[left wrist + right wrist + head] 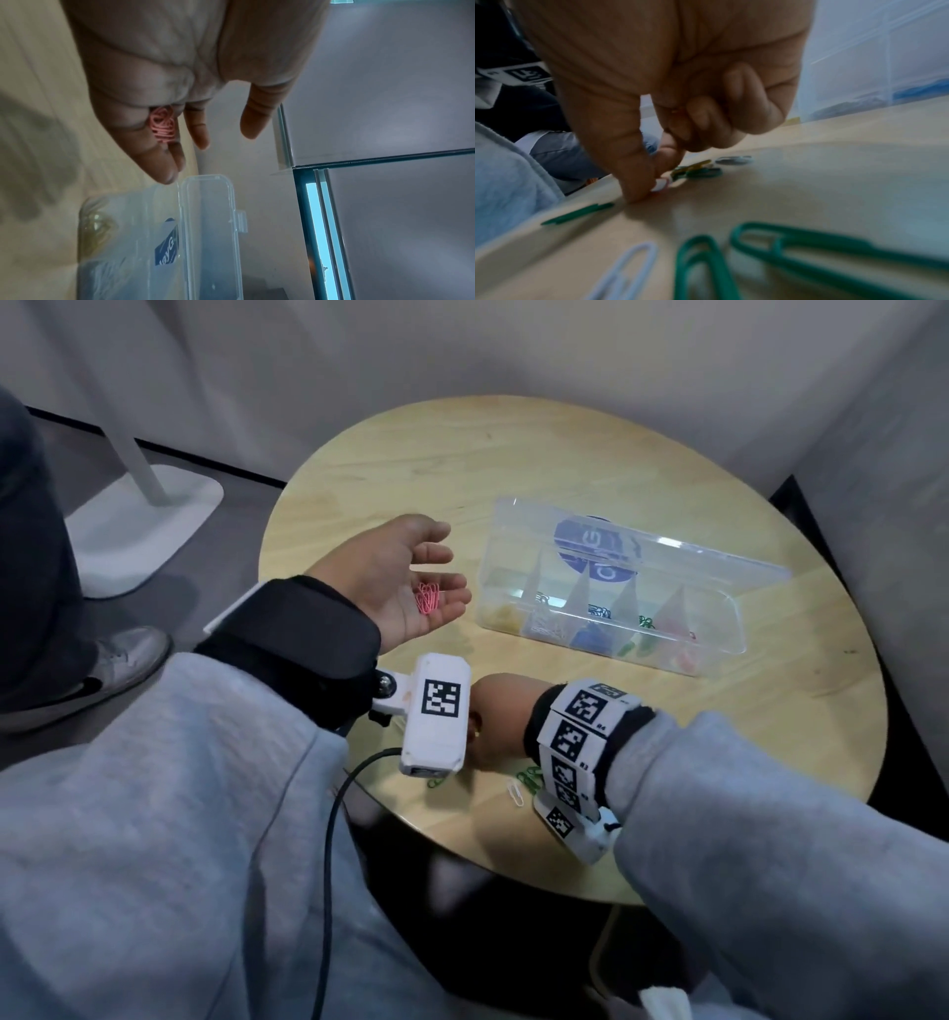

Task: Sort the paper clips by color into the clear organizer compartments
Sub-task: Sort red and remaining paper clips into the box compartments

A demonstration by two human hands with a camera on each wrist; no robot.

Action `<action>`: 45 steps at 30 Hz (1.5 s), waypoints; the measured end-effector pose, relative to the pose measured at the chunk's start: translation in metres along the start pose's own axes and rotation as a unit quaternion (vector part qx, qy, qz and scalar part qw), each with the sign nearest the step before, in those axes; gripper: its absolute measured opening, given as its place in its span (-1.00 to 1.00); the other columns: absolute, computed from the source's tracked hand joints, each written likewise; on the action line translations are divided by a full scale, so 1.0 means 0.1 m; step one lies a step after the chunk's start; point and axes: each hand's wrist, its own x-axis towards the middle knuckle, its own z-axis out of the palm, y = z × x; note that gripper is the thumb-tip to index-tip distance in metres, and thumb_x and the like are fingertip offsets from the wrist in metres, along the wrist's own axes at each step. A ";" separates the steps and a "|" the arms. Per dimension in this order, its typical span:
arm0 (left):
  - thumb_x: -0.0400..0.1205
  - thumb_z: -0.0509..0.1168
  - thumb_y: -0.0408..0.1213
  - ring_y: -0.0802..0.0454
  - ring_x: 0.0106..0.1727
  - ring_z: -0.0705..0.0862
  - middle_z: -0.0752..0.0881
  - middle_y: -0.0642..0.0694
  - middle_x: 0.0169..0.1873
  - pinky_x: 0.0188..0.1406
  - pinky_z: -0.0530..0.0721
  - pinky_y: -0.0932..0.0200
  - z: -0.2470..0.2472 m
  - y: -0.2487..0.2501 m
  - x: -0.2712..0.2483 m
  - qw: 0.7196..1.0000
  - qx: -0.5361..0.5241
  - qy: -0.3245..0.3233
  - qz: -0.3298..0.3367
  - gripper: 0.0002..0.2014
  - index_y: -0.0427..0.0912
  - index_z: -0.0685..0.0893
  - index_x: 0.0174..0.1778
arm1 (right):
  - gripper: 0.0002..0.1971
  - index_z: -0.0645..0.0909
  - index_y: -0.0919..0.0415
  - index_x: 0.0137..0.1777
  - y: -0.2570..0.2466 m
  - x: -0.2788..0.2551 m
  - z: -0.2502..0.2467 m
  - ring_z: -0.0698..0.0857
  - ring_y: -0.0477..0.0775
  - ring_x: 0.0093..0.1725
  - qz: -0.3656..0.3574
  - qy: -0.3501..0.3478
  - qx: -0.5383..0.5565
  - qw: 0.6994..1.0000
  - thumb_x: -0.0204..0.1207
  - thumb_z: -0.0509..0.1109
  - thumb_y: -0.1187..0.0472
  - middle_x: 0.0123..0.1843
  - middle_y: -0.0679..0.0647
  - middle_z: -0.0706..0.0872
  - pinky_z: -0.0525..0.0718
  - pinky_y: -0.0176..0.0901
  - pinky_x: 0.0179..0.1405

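Note:
My left hand (pixel 411 577) is held palm up over the table, left of the clear organizer (pixel 719 654), with several pink paper clips (pixel 429 598) lying loose in the relaxed palm; the same pink paper clips (pixel 163 125) show in the left wrist view. The organizer's lid (pixel 667 546) stands open; its compartments hold yellow, white, blue, green and red clips. My right hand (pixel 654 182) is down at the table's front edge, thumb and forefinger pinching a pale clip (pixel 661 184) on the wood. In the head view the left wrist camera hides most of the right hand (pixel 495 711).
Loose green clips (pixel 700 173) and a white clip (pixel 628 268) lie on the round wooden table (pixel 565 454) around my right hand, close to its front edge. A white stand base (pixel 144 521) sits on the floor to the left; walls close in behind and to the right.

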 end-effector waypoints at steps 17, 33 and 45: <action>0.70 0.07 -0.24 -0.08 -0.07 0.68 0.63 -0.26 -0.06 -0.06 0.73 0.18 1.04 -0.27 0.19 0.996 0.008 -0.090 -0.019 -0.75 -0.26 0.61 -0.07 | -0.77 0.56 0.28 -0.17 1.76 -1.08 -0.34 0.55 -0.12 -0.58 0.089 0.252 0.731 0.628 0.55 0.17 0.56 -0.46 0.08 0.55 0.58 -0.42 -0.59; 0.62 0.15 -0.21 0.02 -0.23 0.45 0.43 -0.16 -0.18 -0.16 0.51 0.25 2.29 -0.46 0.49 0.992 0.025 -0.115 -0.045 -0.78 -0.30 0.59 -0.05 | -0.85 0.46 0.33 -0.18 2.20 -0.93 -0.37 0.41 0.00 -0.30 0.106 0.301 0.826 0.465 0.54 0.10 0.48 -0.28 0.14 0.39 0.58 -0.27 -0.18; 0.54 0.30 -0.26 0.07 0.62 0.20 0.39 -0.15 0.50 0.58 0.17 0.12 2.51 -0.69 0.50 0.994 0.066 -0.084 0.018 -0.54 -0.26 0.53 0.39 | -0.89 0.59 0.15 -0.11 2.40 -1.54 -0.21 0.68 0.04 -0.13 0.207 0.223 0.477 0.825 0.52 0.24 0.32 -0.14 0.07 0.68 0.71 -0.03 0.05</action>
